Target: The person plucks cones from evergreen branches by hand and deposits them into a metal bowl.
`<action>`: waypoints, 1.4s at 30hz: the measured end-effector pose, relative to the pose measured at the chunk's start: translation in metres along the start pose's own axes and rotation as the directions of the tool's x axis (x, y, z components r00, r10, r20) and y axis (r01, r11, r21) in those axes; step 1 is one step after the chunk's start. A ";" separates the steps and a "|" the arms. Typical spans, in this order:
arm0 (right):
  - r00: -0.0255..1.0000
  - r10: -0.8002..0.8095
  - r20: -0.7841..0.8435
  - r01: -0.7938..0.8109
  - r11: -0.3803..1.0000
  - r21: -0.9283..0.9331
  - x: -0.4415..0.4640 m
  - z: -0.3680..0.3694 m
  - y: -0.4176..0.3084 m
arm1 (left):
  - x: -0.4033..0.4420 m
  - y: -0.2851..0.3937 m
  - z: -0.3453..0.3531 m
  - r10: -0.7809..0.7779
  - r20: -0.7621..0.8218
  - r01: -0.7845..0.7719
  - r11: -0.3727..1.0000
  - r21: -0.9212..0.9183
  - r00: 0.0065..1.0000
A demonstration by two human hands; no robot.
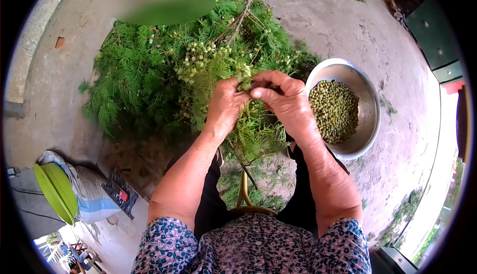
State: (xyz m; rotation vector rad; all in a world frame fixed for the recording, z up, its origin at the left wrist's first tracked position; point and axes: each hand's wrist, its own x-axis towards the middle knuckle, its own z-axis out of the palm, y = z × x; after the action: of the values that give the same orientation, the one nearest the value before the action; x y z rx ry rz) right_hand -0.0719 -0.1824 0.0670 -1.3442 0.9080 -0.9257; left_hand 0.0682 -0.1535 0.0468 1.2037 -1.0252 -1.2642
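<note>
My left hand [226,104] is closed on a leafy green branch [258,130] that hangs down between my knees. Right beside it, my right hand [288,100] has its thumb and index finger pinched together at the branch; what sits between the fingertips is too small to make out. Pale green seed cones [198,58] cluster on the foliage just beyond my left hand. A metal bowl [370,120] stands on the ground to the right of my right hand, partly filled with small green cones [334,111].
A large heap of cut green branches [131,70] lies in front, with a bare stick [242,15] poking out. At the left are a lime-green basin [54,189], a sack [92,189] and a black item [120,193]. Dark green cabinets [433,35] stand at the far right.
</note>
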 end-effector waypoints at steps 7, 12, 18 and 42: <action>0.939 -0.344 0.002 0.316 0.860 -0.400 0.003 0.002 0.009 | -0.001 -0.008 0.003 0.117 -0.018 -0.104 0.935 0.339 0.993; 0.963 0.256 0.080 -0.267 0.885 0.381 0.003 -0.008 0.001 | 0.002 0.002 0.004 0.006 0.118 -0.008 1.000 0.017 0.993; 0.975 0.210 0.068 -0.196 0.686 0.701 0.007 -0.021 0.001 | 0.007 -0.009 0.002 -0.036 0.034 0.030 0.988 0.154 0.999; 0.968 0.250 -0.008 -0.230 0.902 0.365 0.002 -0.017 0.008 | 0.005 0.011 0.006 -0.122 0.084 0.129 0.988 -0.081 0.989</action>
State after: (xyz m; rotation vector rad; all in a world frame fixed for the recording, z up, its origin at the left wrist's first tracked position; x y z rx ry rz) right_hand -0.0864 -0.1906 0.0583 -0.8734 0.8720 -0.8886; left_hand 0.0644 -0.1593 0.0580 1.1749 -0.9535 -1.4496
